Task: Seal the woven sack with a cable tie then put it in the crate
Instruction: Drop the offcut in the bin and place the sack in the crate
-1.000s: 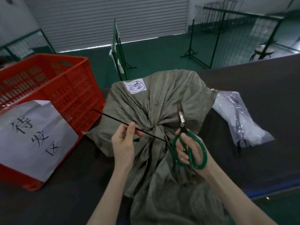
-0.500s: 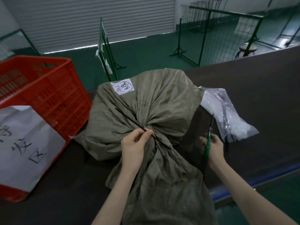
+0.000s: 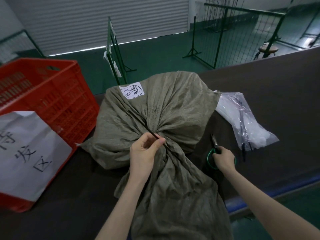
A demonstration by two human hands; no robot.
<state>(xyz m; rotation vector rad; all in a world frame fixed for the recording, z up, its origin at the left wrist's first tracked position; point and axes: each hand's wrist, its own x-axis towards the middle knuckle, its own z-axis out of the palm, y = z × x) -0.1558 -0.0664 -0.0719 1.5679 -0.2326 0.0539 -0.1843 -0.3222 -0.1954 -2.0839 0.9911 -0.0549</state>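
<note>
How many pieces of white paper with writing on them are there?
2. A small label is stuck on top of the sack. A big sheet hangs on the front of the red crate. More could be hidden behind the sack.

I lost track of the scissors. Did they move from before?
Yes. The scissors went right, off the sack, down to the table beside the plastic bag, in the right hand.

Green floor (image 3: 155, 54), grey shutter (image 3: 103, 19)
</note>
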